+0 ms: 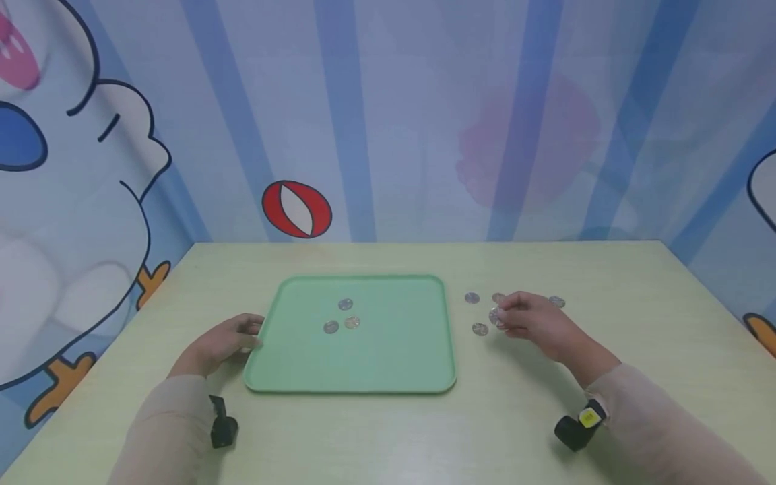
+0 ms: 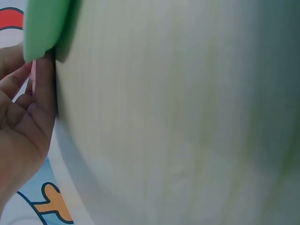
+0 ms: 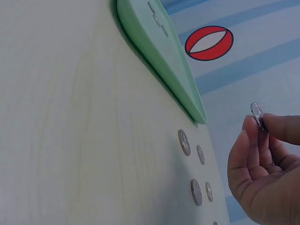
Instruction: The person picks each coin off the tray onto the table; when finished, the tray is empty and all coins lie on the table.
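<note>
My left hand [image 1: 225, 342] holds the left rim of a pale green tray [image 1: 400, 357], a finger or thumb over the edge and others low against its side. Where those fingertips end is partly hidden in the left wrist view. Three coins lie on the tray, one silvery coin [image 1: 345, 304] behind the other two. To the right of the tray, my right hand [image 1: 536, 325] pinches a silver coin [image 3: 257, 115] between thumb and fingertips, above the table. Several loose coins lie around and below this hand, among them one coin [image 1: 471, 298] near the tray's right edge.
The pale wooden table [image 1: 364, 438] reaches back to a blue striped backdrop [image 1: 412, 101] with cartoon figures. Another coin [image 1: 556, 302] lies behind the right hand. A black wrist camera [image 1: 576, 431] sits on the right sleeve and another camera [image 1: 224, 431] on the left.
</note>
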`<state>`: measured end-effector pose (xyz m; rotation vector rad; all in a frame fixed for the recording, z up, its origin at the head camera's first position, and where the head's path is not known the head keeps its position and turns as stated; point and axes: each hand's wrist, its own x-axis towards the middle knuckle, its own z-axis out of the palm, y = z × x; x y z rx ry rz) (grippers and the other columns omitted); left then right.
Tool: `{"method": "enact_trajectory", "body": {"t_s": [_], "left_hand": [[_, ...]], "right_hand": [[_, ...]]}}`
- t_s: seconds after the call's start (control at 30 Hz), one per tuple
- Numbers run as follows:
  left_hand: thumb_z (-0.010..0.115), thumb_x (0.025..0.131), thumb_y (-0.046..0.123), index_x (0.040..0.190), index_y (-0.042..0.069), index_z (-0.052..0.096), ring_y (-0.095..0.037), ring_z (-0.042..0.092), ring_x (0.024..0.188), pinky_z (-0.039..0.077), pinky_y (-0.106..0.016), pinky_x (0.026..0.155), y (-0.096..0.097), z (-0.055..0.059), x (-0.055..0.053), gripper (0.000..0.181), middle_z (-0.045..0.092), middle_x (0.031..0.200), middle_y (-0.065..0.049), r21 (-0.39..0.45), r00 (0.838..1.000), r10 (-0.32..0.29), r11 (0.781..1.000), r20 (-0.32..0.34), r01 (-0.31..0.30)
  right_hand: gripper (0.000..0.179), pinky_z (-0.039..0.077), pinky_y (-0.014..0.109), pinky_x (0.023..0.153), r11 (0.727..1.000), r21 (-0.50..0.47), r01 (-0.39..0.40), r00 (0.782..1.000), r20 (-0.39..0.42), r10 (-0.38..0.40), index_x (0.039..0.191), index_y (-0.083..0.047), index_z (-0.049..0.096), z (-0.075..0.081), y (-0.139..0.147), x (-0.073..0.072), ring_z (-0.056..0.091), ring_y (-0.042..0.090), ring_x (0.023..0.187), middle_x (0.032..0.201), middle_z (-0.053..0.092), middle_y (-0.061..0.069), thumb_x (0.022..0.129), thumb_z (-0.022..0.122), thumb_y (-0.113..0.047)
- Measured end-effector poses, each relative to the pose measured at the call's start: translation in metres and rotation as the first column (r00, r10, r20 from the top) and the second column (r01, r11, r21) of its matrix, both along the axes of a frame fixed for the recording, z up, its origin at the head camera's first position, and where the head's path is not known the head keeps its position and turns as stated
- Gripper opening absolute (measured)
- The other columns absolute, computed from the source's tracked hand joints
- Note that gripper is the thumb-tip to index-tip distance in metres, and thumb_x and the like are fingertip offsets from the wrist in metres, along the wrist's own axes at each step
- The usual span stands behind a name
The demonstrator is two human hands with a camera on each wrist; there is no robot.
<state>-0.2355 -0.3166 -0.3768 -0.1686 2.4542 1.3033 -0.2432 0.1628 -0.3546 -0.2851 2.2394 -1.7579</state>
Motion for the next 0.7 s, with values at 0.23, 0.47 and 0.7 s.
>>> {"method": "enact_trajectory", "body": {"t_s": [0.23, 0.47, 0.7], "left_hand": [[0.050, 0.083, 0.007, 0.129, 0.000, 0.028, -0.032, 0.040, 0.108, 0.036, -0.047, 0.090, -0.001, 0.001, 0.001, 0.052, 0.039, 0.121, -0.020, 0.001, 1.000, 0.004, 1.000, -0.006, -0.004], [0.049, 0.082, 0.006, 0.129, -0.001, 0.027, -0.033, 0.039, 0.108, 0.036, -0.047, 0.090, -0.001, -0.002, -0.001, 0.052, 0.038, 0.122, -0.021, 0.013, 1.000, 0.009, 1.000, -0.002, -0.009], [0.049, 0.082, 0.006, 0.128, -0.001, 0.029, -0.033, 0.040, 0.108, 0.037, -0.046, 0.090, -0.001, -0.002, -0.001, 0.051, 0.038, 0.122, -0.022, 0.003, 1.000, -0.001, 1.000, -0.011, 0.001]], "right_hand": [[0.028, 0.047, 0.029, 0.077, 0.999, 0.041, 0.031, 0.999, -0.023, -0.031, 0.103, 0.011, 0.041, -0.003, 0.024, -0.003, 0.052, 0.011, 0.081, 0.108, 0.044, 0.020, 0.088, 0.047, -0.011], [0.022, 0.048, 0.025, 0.072, 0.995, 0.078, 0.070, 0.997, -0.023, -0.068, 0.100, 0.009, 0.043, -0.008, 0.040, -0.004, 0.053, 0.010, 0.078, 0.090, 0.049, 0.007, 0.087, 0.047, -0.009], [0.024, 0.048, 0.025, 0.071, 0.972, 0.193, 0.131, 0.991, -0.017, -0.130, 0.099, 0.009, 0.045, -0.013, 0.048, -0.009, 0.053, 0.009, 0.076, 0.092, 0.051, 0.008, 0.085, 0.051, -0.009]]}}
